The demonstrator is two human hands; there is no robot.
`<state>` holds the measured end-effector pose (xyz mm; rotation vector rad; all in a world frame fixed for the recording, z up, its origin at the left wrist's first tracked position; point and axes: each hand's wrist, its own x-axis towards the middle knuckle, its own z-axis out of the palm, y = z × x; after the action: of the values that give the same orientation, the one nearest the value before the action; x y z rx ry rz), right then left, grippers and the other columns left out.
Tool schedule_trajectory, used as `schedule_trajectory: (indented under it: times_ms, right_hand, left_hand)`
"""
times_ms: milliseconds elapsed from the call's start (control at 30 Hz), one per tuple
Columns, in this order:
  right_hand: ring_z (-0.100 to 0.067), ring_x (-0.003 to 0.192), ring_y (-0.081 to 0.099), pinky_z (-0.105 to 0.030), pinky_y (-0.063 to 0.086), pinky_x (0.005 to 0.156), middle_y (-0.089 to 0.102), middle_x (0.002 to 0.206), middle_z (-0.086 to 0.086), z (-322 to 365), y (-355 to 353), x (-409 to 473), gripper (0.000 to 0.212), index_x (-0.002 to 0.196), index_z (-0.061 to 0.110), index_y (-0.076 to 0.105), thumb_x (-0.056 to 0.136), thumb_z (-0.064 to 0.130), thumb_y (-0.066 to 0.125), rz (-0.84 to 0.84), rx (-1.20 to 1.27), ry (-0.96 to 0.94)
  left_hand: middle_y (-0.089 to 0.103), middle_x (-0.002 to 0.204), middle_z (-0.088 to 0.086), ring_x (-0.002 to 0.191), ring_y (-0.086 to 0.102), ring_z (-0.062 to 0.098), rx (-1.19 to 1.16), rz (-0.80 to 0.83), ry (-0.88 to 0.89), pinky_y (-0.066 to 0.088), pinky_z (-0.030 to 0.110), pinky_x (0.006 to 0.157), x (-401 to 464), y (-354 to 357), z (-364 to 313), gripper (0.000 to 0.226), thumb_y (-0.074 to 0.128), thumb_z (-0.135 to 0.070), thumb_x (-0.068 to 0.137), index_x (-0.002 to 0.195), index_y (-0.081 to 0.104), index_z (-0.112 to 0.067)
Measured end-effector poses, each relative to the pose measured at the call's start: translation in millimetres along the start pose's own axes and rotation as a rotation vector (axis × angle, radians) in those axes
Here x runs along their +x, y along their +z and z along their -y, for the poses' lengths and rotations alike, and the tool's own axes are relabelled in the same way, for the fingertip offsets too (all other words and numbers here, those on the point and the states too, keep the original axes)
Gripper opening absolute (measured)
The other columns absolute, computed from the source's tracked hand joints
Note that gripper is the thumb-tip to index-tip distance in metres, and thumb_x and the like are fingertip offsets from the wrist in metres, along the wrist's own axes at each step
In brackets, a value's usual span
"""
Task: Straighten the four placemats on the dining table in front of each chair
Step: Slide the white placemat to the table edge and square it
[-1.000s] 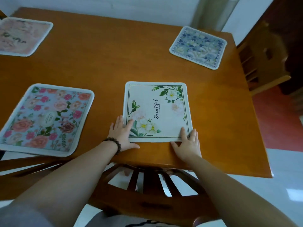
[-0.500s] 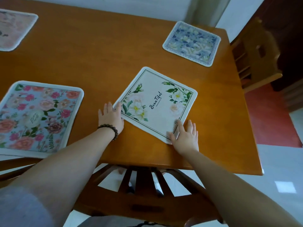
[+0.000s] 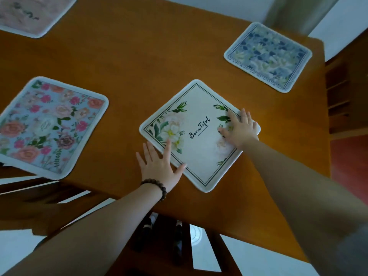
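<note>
Four placemats on table (image 3: pixel 159 62). White mat (image 3: pixel 199 134) sits near the front edge, turned corner-on like a diamond, so not yet square to the chair (image 3: pixel 179 246) below. Left hand (image 3: pixel 159 164) lies flat, fingers spread, thumb and forefinger on the mat's near-left edge. Right hand (image 3: pixel 241 128) lies flat on the mat's right corner, fingers spread, pressing, nothing gripped. Pink mat (image 3: pixel 47 124), blue mat (image 3: pixel 268 56) and peach mat (image 3: pixel 29 14) all lie skewed to the table edges; judged still to do. Progress: none finished as shown. Writing: "Beautiful" in script at white mat's centre; smaller line beneath unreadable. Border text on blue mat too blurred.
</note>
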<state>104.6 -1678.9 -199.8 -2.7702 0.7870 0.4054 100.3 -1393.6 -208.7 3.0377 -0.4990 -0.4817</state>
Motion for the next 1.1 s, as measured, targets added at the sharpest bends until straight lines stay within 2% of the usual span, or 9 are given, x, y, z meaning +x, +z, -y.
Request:
schedule_trajectory:
  times_ms: [200,367,500,633,733,900,1033,1100]
  right_hand:
    - [-0.032,0.144,0.003,-0.055,0.001,0.113,0.006,0.159,-0.008,-9.3,-3.2,10.7,0.073,0.147,0.04,0.016,0.084,0.072,0.036,-0.001,-0.035,-0.006]
    - [-0.033,0.14,0.013,-0.052,0.02,0.113,0.016,0.154,-0.007,-14.9,-2.1,-12.2,0.072,0.146,0.039,0.018,0.083,0.068,0.04,0.012,0.014,0.048]
    - [-0.034,0.139,0.016,-0.051,0.023,0.109,0.015,0.155,-0.009,-3.8,15.4,-55.8,0.072,0.146,0.037,0.016,0.085,0.068,0.038,-0.017,0.032,0.16]
    - [-0.034,0.139,0.016,-0.05,0.022,0.108,0.016,0.155,-0.013,26.9,36.5,-108.7,0.069,0.147,0.032,0.019,0.088,0.062,0.038,-0.095,0.105,0.299]
    - [-0.034,0.138,0.016,-0.049,0.023,0.108,0.017,0.153,-0.014,53.8,50.6,-146.1,0.068,0.147,0.028,0.02,0.089,0.057,0.039,-0.118,0.152,0.374]
    - [-0.036,0.134,0.021,-0.048,0.026,0.104,0.02,0.15,-0.016,83.0,69.8,-193.9,0.074,0.148,0.024,0.018,0.087,0.06,0.041,-0.112,0.133,0.395]
    - [-0.037,0.134,0.023,-0.05,0.027,0.105,0.022,0.15,-0.016,78.1,72.3,-211.6,0.076,0.147,0.028,0.02,0.086,0.066,0.042,-0.132,0.2,0.373]
    - [-0.039,0.138,0.016,-0.052,0.023,0.108,0.016,0.154,-0.017,69.2,71.6,-214.0,0.079,0.148,0.031,0.015,0.084,0.07,0.042,-0.136,0.267,0.39]
  left_hand:
    - [-0.005,0.155,0.027,0.142,-0.012,0.039,0.041,0.033,0.043,-0.006,0.061,0.109,18.2,-5.4,6.5,0.094,0.005,-0.092,0.066,0.146,-0.012,-0.044]
    - [-0.008,0.157,0.018,0.143,-0.015,0.032,-0.014,0.082,0.094,-0.004,0.057,0.112,41.4,-21.8,19.5,0.084,0.024,-0.084,0.075,0.147,0.002,-0.046]
    - [-0.003,0.159,0.013,0.145,-0.009,0.029,-0.033,0.127,0.133,0.003,0.056,0.114,55.5,-38.3,34.0,0.077,0.042,-0.068,0.085,0.149,0.012,-0.039]
    - [-0.002,0.159,0.011,0.145,-0.006,0.028,-0.124,0.15,0.21,0.003,0.054,0.114,44.2,-40.6,49.6,0.07,0.045,-0.054,0.09,0.15,0.011,-0.039]
    - [-0.006,0.159,0.011,0.145,-0.009,0.026,-0.14,0.18,0.235,0.002,0.052,0.115,28.4,-38.4,60.5,0.073,0.044,-0.053,0.091,0.15,0.005,-0.038]
    - [-0.009,0.158,0.016,0.144,-0.01,0.029,-0.1,0.159,0.271,0.002,0.048,0.116,4.4,-32.2,80.0,0.08,0.047,-0.059,0.088,0.151,0.006,-0.033]
    - [-0.012,0.157,0.018,0.143,-0.01,0.035,-0.103,0.139,0.197,0.004,0.051,0.115,-5.7,-28.2,100.2,0.096,0.047,-0.073,0.079,0.149,-0.006,-0.037]
    - [-0.012,0.157,0.018,0.143,-0.01,0.036,-0.088,0.14,0.189,0.003,0.052,0.114,-7.8,-26.1,108.6,0.103,0.046,-0.08,0.073,0.148,-0.011,-0.038]
